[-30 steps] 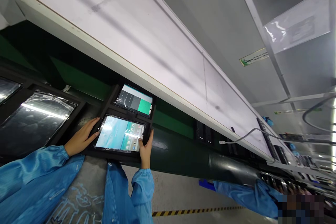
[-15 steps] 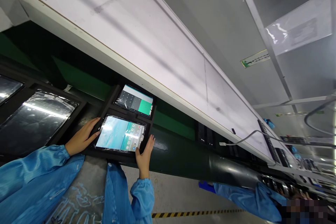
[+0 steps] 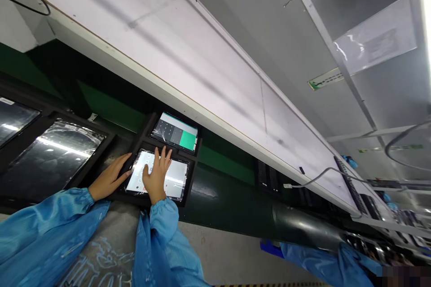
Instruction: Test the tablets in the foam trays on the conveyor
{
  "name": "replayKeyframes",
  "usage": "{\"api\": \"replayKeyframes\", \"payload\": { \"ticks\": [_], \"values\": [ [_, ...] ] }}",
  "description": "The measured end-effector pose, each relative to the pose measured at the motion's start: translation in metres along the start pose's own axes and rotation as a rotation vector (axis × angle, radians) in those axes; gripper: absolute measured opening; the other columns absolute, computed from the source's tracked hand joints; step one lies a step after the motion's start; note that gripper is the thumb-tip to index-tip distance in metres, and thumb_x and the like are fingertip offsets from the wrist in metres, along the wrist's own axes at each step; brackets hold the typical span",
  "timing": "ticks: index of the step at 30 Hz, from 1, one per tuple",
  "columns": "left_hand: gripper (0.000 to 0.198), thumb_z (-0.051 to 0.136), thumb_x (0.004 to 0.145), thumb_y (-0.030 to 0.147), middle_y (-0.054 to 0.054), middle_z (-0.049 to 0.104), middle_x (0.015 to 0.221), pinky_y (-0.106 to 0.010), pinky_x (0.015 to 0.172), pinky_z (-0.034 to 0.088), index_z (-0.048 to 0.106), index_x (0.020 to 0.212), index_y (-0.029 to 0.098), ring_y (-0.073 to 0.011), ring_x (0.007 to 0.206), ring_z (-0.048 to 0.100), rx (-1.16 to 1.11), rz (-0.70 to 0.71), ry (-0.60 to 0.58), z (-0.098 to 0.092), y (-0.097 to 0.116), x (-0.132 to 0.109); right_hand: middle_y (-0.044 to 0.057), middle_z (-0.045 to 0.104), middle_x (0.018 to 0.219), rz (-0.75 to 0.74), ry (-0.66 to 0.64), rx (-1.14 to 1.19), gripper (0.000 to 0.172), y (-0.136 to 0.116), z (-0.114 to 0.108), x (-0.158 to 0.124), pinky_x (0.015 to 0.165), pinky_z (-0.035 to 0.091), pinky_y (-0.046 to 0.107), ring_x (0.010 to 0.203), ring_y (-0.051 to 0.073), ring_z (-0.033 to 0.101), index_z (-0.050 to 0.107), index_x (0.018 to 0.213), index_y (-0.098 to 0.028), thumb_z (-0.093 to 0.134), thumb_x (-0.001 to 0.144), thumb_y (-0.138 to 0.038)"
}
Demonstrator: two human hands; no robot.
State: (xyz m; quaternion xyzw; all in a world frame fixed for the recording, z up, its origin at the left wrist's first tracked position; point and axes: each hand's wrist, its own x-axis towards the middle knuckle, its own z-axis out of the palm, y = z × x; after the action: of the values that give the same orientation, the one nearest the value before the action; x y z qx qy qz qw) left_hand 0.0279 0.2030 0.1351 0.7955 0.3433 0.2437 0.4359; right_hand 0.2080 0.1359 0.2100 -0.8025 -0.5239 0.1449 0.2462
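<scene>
A tablet (image 3: 177, 179) with a lit, mostly white screen lies in a black foam tray (image 3: 191, 163). Over its screen is my right hand (image 3: 156, 177), fingers spread; whether the fingertips press the glass I cannot tell. My left hand (image 3: 110, 177) rests at the tray's left edge, its thumb near the tablet's left side and its fingers stretched out. Just beyond, in the same tray, sits a second tablet (image 3: 175, 132) showing a grey keypad and a green block. Clear film covers both tablets.
To the left, another black tray holds a dark-screened tablet (image 3: 60, 157) and part of one more (image 3: 15, 119). A white shelf (image 3: 202, 67) hangs low over the green belt (image 3: 232, 202). A grey cable (image 3: 310, 181) dangles at right. A co-worker's blue sleeve (image 3: 313, 258) shows at lower right.
My right hand has moved left from the tray's right edge onto the tablet's screen. That screen has gone from a blue home page to a mostly white page. My left hand stays at the tray.
</scene>
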Motion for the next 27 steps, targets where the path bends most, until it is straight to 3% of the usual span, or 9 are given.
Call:
{"api": "replayKeyframes", "payload": {
  "ticks": [5, 8, 10, 13, 15, 18, 21, 23, 27],
  "values": [
    [0.063, 0.040, 0.101, 0.053, -0.011, 0.038, 0.158, -0.051, 0.121, 0.037, 0.027, 0.156, 0.024, -0.0317, 0.146, 0.039, -0.023, -0.027, 0.006, 0.002, -0.002, -0.001, 0.010, 0.042, 0.159, 0.126, 0.243, 0.149, 0.039, 0.038, -0.029, -0.037, 0.123, 0.024, 0.057, 0.157, 0.027, 0.014, 0.063, 0.131, -0.020, 0.041, 0.100, -0.029],
    [0.063, 0.040, 0.101, 0.054, -0.011, 0.038, 0.158, -0.051, 0.122, 0.035, 0.028, 0.155, 0.024, -0.0313, 0.146, 0.038, -0.037, -0.029, -0.007, 0.002, -0.003, -0.001, 0.007, 0.046, 0.157, 0.079, 0.189, 0.103, 0.033, 0.042, -0.040, -0.058, 0.123, 0.022, 0.058, 0.157, 0.029, 0.015, 0.072, 0.116, -0.024, 0.044, 0.101, -0.030],
    [0.062, 0.040, 0.101, 0.053, -0.011, 0.037, 0.158, -0.051, 0.122, 0.034, 0.028, 0.155, 0.025, -0.0306, 0.147, 0.037, -0.035, -0.026, -0.015, 0.001, -0.003, -0.001, 0.003, 0.038, 0.163, 0.004, 0.069, 0.067, 0.035, 0.036, -0.041, -0.062, 0.123, 0.018, 0.061, 0.158, 0.030, 0.009, 0.071, 0.123, -0.027, 0.044, 0.101, -0.027],
    [0.061, 0.041, 0.102, 0.052, -0.010, 0.037, 0.158, -0.049, 0.122, 0.035, 0.027, 0.155, 0.027, -0.0299, 0.147, 0.037, -0.019, -0.015, -0.017, 0.002, -0.003, 0.000, -0.002, 0.021, 0.169, -0.064, -0.089, 0.022, 0.040, 0.025, -0.038, -0.057, 0.121, 0.012, 0.068, 0.158, 0.033, -0.002, 0.064, 0.135, -0.032, 0.045, 0.100, -0.024],
    [0.060, 0.040, 0.102, 0.051, -0.010, 0.037, 0.158, -0.048, 0.122, 0.035, 0.026, 0.155, 0.027, -0.0296, 0.146, 0.037, -0.001, -0.004, -0.011, 0.002, -0.003, 0.000, -0.003, 0.019, 0.169, -0.079, -0.115, 0.020, 0.042, 0.022, -0.037, -0.050, 0.121, 0.010, 0.069, 0.158, 0.033, -0.002, 0.062, 0.137, -0.033, 0.045, 0.100, -0.022],
    [0.060, 0.040, 0.102, 0.050, -0.010, 0.038, 0.157, -0.047, 0.120, 0.038, 0.024, 0.156, 0.027, -0.0293, 0.145, 0.040, 0.028, 0.014, 0.003, 0.003, -0.002, -0.001, 0.000, 0.030, 0.166, -0.052, -0.009, 0.047, 0.040, 0.031, -0.041, -0.040, 0.123, 0.012, 0.065, 0.159, 0.030, 0.006, 0.065, 0.134, -0.030, 0.041, 0.102, -0.023],
    [0.061, 0.040, 0.103, 0.048, -0.011, 0.040, 0.156, -0.046, 0.118, 0.041, 0.022, 0.157, 0.026, -0.0288, 0.142, 0.043, 0.058, 0.024, 0.013, 0.001, 0.001, -0.001, 0.009, 0.041, 0.160, 0.097, 0.210, 0.083, 0.042, 0.058, -0.055, -0.033, 0.123, 0.021, 0.060, 0.157, 0.028, 0.017, 0.063, 0.136, -0.022, 0.037, 0.105, -0.033],
    [0.062, 0.040, 0.102, 0.048, -0.011, 0.040, 0.155, -0.047, 0.117, 0.041, 0.022, 0.157, 0.025, -0.0295, 0.142, 0.043, 0.078, 0.031, 0.020, -0.002, 0.004, 0.000, 0.014, 0.043, 0.158, 0.197, 0.286, 0.096, 0.047, 0.079, -0.068, -0.029, 0.122, 0.027, 0.057, 0.155, 0.029, 0.021, 0.063, 0.135, -0.016, 0.035, 0.105, -0.040],
    [0.055, 0.040, 0.102, 0.047, -0.011, 0.038, 0.156, -0.053, 0.121, 0.033, 0.034, 0.152, 0.024, -0.0322, 0.147, 0.034, 0.126, 0.073, 0.022, -0.008, 0.015, 0.017, 0.011, 0.039, 0.162, 0.189, 0.168, 0.036, 0.050, 0.103, -0.089, -0.014, 0.123, 0.027, 0.053, 0.157, 0.029, 0.015, 0.069, 0.129, -0.016, 0.034, 0.106, -0.042]
  ]
}}
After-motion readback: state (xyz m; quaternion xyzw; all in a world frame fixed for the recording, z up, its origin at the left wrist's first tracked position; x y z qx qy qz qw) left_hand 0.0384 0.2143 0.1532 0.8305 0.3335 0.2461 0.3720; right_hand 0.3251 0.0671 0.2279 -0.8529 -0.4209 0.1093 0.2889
